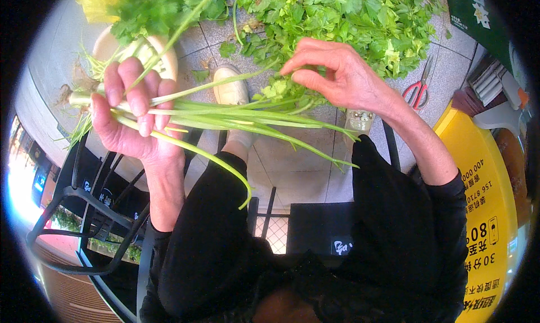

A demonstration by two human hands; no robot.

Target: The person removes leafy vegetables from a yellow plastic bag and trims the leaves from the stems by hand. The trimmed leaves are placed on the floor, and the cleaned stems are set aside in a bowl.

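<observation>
My left hand (pixel 135 108) grips a bunch of thin Chinese celery stalks (pixel 236 114) near their base. Brown hairy roots (pixel 78 84) stick out on the left side of the fist, and the stalks fan out to the right, mostly bare of leaves. One stalk droops over my left knee. My right hand (pixel 333 72) is at the upper right of the bunch, thumb and forefinger nearly together beside the end of one stalk. Whether anything is pinched between them cannot be made out. Celery leaves (pixel 278 91) show just below these fingertips.
A large heap of celery leaves (pixel 346 19) covers the tiled floor ahead. To its left, more leafy celery (pixel 164 15) lies by a pale basin (pixel 171 57) holding cut stalks. Red-handled scissors (pixel 417 93) lie at right, near a yellow printed panel (pixel 485 196). A black metal frame (pixel 76 192) stands left.
</observation>
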